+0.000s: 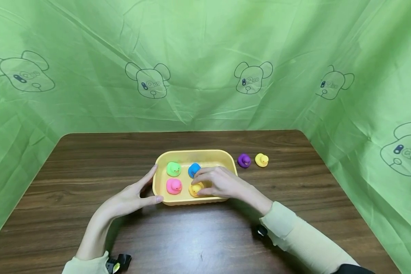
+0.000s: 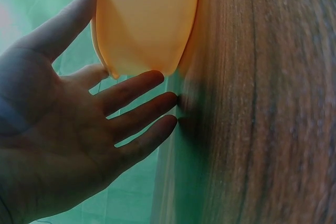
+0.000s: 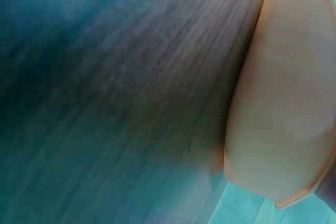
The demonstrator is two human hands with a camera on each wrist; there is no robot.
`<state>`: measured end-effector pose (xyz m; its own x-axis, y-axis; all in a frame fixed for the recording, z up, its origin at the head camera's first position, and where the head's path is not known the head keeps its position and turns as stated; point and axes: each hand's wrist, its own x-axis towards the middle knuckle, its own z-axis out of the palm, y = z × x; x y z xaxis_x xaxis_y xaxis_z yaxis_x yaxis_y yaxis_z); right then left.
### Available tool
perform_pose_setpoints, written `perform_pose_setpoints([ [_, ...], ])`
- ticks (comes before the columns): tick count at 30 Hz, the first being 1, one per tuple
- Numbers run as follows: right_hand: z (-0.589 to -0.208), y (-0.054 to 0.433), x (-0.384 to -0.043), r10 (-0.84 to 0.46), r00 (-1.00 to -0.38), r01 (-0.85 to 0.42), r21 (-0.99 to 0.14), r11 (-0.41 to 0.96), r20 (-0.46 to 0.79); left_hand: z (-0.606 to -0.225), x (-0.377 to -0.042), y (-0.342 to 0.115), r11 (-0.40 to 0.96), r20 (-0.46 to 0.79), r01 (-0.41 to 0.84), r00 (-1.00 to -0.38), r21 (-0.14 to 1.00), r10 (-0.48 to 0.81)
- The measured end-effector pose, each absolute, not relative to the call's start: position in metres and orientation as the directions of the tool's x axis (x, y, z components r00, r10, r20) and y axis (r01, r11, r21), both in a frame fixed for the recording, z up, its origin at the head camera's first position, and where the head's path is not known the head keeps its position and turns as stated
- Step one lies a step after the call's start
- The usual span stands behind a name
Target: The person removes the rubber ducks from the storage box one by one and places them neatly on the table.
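Note:
A yellow plastic tray (image 1: 198, 154) sits on the table, a green toy duck (image 1: 173, 169), a pink one (image 1: 174, 186), a blue one (image 1: 193, 169) and an orange-yellow one (image 1: 195, 189) inside it. My right hand (image 1: 220, 182) reaches over the tray's right end, its thumb and fingers curved round the orange-yellow duck. Part of the blue duck is hidden by those fingers. At the tray's left end, my left hand (image 1: 131, 196) is spread, thumb and index finger touching the rim. The left wrist view shows the hand's (image 2: 79, 108) other fingers extended below the tray's end wall (image 2: 147, 24).
To the right of the tray, a purple duck (image 1: 244, 160) and a pale yellow duck (image 1: 262, 160) stand on the brown wooden table (image 1: 99, 160). Green cloth (image 1: 205, 110) with printed bear faces hangs behind and at both sides. The tray's outer wall (image 3: 283, 93) fills the right wrist view's right side.

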<state>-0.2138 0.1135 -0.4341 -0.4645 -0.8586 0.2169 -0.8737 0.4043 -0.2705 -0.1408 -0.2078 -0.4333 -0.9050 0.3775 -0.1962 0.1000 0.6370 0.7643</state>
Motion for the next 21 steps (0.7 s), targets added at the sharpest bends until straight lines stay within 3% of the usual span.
perform_pose_setpoints([
  [11, -0.4309, 0.1114, -0.2137, -0.848, -0.497, -0.850, -0.301, 0.433, 0.185, -0.4332, -0.1406, -0.2094, 0.628, -0.193, 0.098, -0.905, 0.772, 0.379],
  [21, -0.4337, 0.1130, -0.2132, -0.821, -0.516, -0.835, -0.356, 0.419, 0.245, -0.4324, -0.1379, -0.2088, 0.633, -0.196, 0.095, -0.906, 0.768, 0.374],
])
